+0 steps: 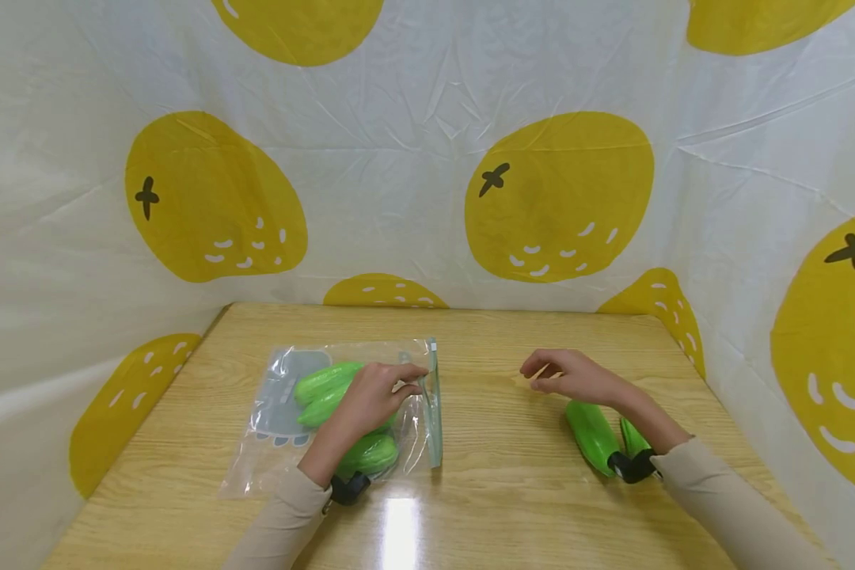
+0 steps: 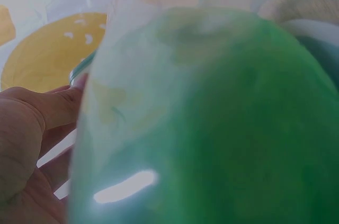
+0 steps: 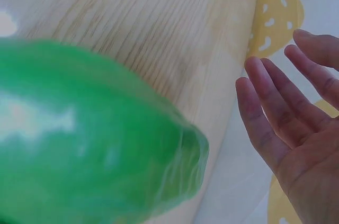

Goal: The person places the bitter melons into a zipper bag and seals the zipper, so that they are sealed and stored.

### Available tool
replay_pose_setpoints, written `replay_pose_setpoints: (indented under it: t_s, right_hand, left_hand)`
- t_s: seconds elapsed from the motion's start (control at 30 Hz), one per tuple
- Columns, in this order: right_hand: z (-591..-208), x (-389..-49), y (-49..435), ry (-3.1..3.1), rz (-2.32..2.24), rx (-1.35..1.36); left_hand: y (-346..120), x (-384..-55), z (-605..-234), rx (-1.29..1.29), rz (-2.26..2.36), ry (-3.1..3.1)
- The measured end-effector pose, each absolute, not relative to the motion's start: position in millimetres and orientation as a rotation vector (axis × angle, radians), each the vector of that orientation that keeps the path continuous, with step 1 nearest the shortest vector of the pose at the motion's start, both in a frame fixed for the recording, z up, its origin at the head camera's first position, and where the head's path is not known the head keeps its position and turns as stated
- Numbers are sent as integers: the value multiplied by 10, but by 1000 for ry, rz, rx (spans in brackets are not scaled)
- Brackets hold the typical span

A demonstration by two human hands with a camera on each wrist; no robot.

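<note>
A clear zip bag (image 1: 413,356) lies flat on the table at left, its mouth edge (image 1: 435,431) toward the right. Several plump, oblong green vegetables (image 1: 324,382) are inside. My left hand (image 1: 374,396) reaches over the bag and pinches its mouth edge between thumb and fingers. In the left wrist view a green vegetable (image 2: 228,128) under the film fills most of the picture. My right hand (image 1: 573,378) hovers with relaxed, slightly bent fingers and holds nothing. Nearest to it are two more green vegetables (image 1: 590,435), partly hidden by the forearm and wrist strap.
The wooden table (image 1: 499,507) is enclosed by a white curtain (image 1: 392,198) with large yellow fruit prints at the back and sides. A bright light reflection shows near the table's front. Black straps (image 1: 349,488) are on both wrists.
</note>
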State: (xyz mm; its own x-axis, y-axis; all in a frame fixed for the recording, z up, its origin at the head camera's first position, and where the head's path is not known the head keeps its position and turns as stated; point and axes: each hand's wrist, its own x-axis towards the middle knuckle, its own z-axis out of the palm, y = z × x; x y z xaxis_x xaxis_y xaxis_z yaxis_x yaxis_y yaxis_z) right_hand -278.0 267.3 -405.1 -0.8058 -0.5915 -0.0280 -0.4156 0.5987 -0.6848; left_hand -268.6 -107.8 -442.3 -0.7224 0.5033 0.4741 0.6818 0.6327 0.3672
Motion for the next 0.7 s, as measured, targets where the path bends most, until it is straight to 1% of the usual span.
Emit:
replay_pose_setpoints:
  t_s: [0.2,0.7]
  right_hand:
    - [-4044,-2762,2787,2598,-964,-796]
    - [-4072,-2704,3085,2512,-960,-841]
  left_hand:
    - [-1079,-2685,-4427,-953,-763,-2532]
    - [-1070,-2693,-4448,-959,-756,-2525]
